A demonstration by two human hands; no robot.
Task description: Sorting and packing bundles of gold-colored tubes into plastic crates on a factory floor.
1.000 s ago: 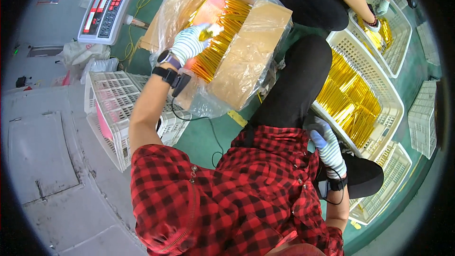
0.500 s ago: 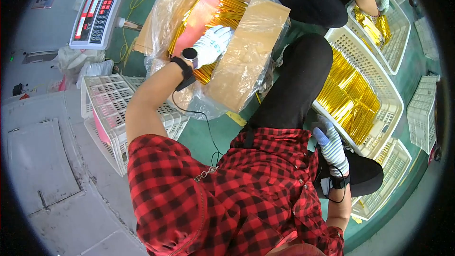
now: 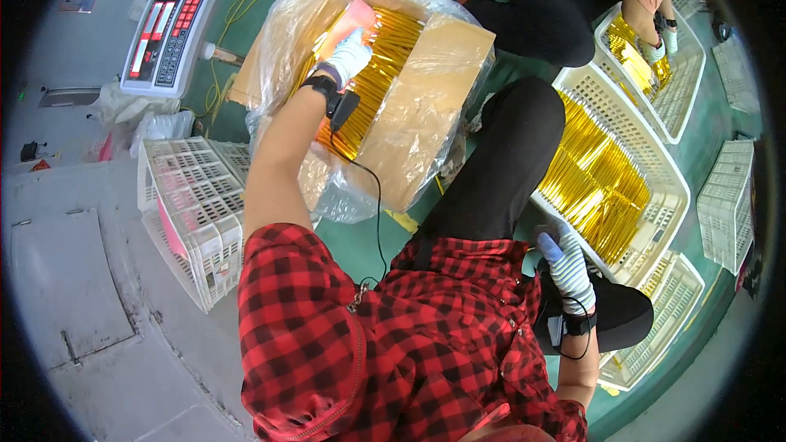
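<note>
My left hand [image 3: 350,57], in a white glove, reaches into a plastic-lined cardboard box [image 3: 442,74]. Its fingers are stretched out over a pink sheet [image 3: 354,16] that lies on many thin, shiny gold sticks [image 3: 385,61]; no firm hold on the sheet shows. The hand and forearm hide the sheet's lower part. My right hand [image 3: 566,262], in a striped glove with bluish fingertips, is over my bent leg with thumb and fingers apart, holding nothing. Beside it stands a white crate [image 3: 671,196] full of gold sticks [image 3: 594,180].
A digital scale [image 3: 164,41] is at the far left, above white crates [image 3: 201,213]. Far right, another person's gloved hands [image 3: 661,45] work in a crate [image 3: 692,86] of gold pieces. More crates [image 3: 725,205] stand at the right. A cable runs from my left wrist.
My left hand has moved left from the gold sticks onto the pink sheet, and the forearm has turned. My right hand stays near the crate. The view has shifted slightly.
</note>
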